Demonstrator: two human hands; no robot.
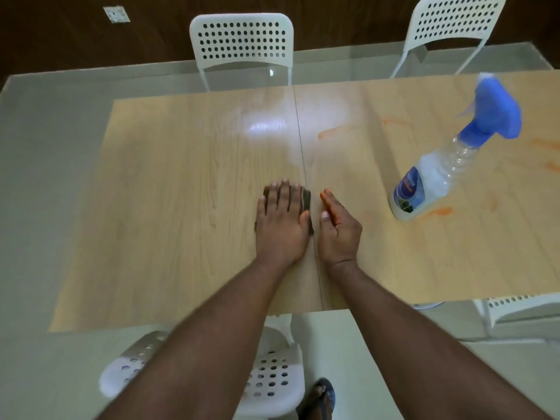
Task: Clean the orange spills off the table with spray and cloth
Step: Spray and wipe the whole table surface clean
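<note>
My left hand (280, 221) pressed the dark cloth (306, 201) flat at frame centre, fingers straight. My right hand (338, 227) hovered relaxed, empty, nearer the orange spills (335, 132) and spray bottle (430, 180) lying upper right.

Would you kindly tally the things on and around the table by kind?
White perforated chairs: 4
Spray bottle: 1
Dark cloth under the left hand: 1
Wooden table: 1
Total: 7
</note>
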